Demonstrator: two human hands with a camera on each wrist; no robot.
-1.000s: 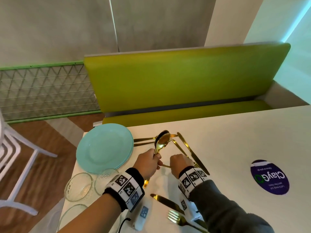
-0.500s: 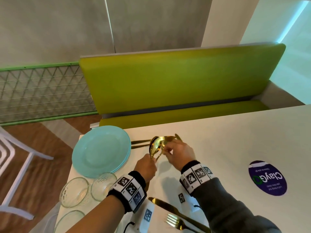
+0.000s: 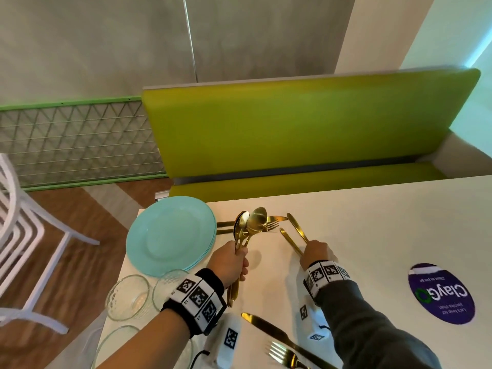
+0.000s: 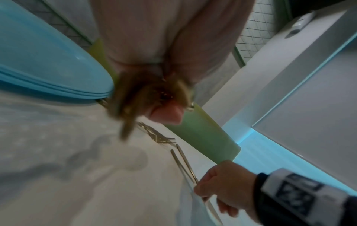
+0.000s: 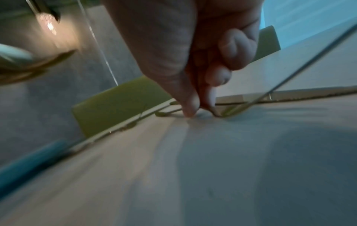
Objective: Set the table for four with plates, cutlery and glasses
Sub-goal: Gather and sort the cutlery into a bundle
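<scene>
Table point(image 3: 372, 235) setting is barely begun, I judge: the turquoise plates point(image 3: 170, 235) sit stacked at the far left corner, glasses point(image 3: 127, 296) clustered beside them, none distributed. Only a knife and fork point(image 3: 277, 342) lie at the near edge. The left hand point(image 3: 230, 263) grips a bundle of gold spoons point(image 3: 250, 226); the right hand point(image 3: 316, 253) pinches two knives point(image 3: 295, 234) lying on the table.

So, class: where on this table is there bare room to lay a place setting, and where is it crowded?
Free: the white table between the right hand and the purple sticker, and beyond towards the green bench. Crowded: the left end, with stacked turquoise plates, glass bowls and loose gold forks.
</scene>
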